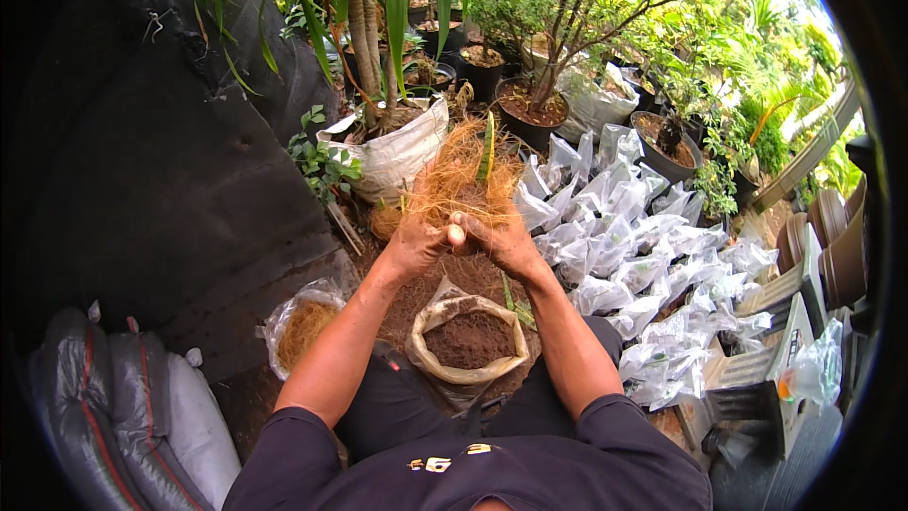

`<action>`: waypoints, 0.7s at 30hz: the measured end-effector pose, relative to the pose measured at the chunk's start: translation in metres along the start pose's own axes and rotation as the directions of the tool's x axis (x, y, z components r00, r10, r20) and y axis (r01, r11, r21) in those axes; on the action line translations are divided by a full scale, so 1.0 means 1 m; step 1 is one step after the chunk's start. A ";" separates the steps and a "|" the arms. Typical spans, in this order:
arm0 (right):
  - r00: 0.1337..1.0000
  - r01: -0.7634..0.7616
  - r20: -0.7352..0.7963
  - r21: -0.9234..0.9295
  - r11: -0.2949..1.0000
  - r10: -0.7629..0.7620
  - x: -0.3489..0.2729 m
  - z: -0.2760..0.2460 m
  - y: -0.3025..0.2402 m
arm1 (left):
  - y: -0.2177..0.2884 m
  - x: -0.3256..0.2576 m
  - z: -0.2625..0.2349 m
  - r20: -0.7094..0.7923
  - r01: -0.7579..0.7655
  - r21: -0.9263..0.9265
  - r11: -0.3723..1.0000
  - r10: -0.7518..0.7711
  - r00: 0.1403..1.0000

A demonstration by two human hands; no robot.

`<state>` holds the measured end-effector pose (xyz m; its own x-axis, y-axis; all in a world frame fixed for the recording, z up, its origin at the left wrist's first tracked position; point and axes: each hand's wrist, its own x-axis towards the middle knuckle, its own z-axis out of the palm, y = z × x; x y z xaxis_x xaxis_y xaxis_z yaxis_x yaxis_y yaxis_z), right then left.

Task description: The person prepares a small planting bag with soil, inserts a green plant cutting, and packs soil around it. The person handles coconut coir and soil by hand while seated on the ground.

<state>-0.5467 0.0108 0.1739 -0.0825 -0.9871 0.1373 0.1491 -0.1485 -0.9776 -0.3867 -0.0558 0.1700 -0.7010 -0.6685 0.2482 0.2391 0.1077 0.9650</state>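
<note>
Out in front of me, my left hand (416,242) and my right hand (507,244) cup a loose clump of brown coconut fibre (452,175) from both sides, thumbs meeting at its near edge. Dark soil (470,197) shows in the clump's middle. A green, yellow-edged leaf (488,148) stands up out of it toward the right. My fingers are partly hidden beneath the fibre. Between my knees sits an open, pale plastic bag (422,352) with its rim rolled down, filled with dark soil (469,339).
Left of my arm, a clear bag (280,352) holds more fibre. Rows of small clear plastic bags (624,255) cover the ground on the right. Beyond stand a white sack planter (402,153) and potted plants (532,114). Full sacks (156,416) lie at the lower left.
</note>
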 end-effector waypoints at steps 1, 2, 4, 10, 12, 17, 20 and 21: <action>1.000 0.001 0.001 -0.021 1.000 0.000 0.000 -0.001 0.001 | 0.002 0.002 0.001 0.029 -0.025 -0.011 1.000 0.026 0.999; 0.999 0.030 -0.022 -0.049 0.998 -0.031 0.000 -0.002 0.001 | 0.004 0.003 0.003 0.053 0.010 -0.004 1.000 -0.010 0.999; 0.993 -0.009 -0.114 -0.141 0.990 -0.007 -0.001 -0.001 0.004 | 0.006 0.006 0.005 0.088 0.031 -0.035 0.999 -0.028 0.996; 0.996 -0.001 -0.084 -0.090 0.996 -0.007 0.002 0.008 0.014 | 0.002 0.014 0.007 -0.011 0.048 0.341 0.939 -0.047 0.999; 0.991 0.003 -0.122 -0.351 0.937 -0.049 0.006 0.012 0.013 | -0.001 0.014 0.009 -0.044 0.063 0.384 0.921 -0.050 0.998; 0.995 0.079 0.082 -0.267 0.960 -0.059 0.000 -0.021 -0.019 | 0.002 0.020 0.001 -0.194 0.325 -0.119 0.938 -0.343 0.919; 0.988 -0.068 -0.149 -0.146 0.987 0.046 -0.005 -0.044 -0.037 | 0.010 0.027 -0.006 -0.321 0.266 -0.102 0.959 -0.285 0.903; 0.977 -0.112 -0.205 -0.284 0.952 0.054 -0.004 -0.044 -0.036 | 0.011 0.028 -0.005 -0.351 0.242 -0.128 0.962 -0.273 0.896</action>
<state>-0.5955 0.0225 0.2015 -0.2743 -0.9604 0.0487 -0.1285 -0.0136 -0.9916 -0.4005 -0.0772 0.1874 -0.4571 -0.8866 -0.0703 0.1459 -0.1528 0.9774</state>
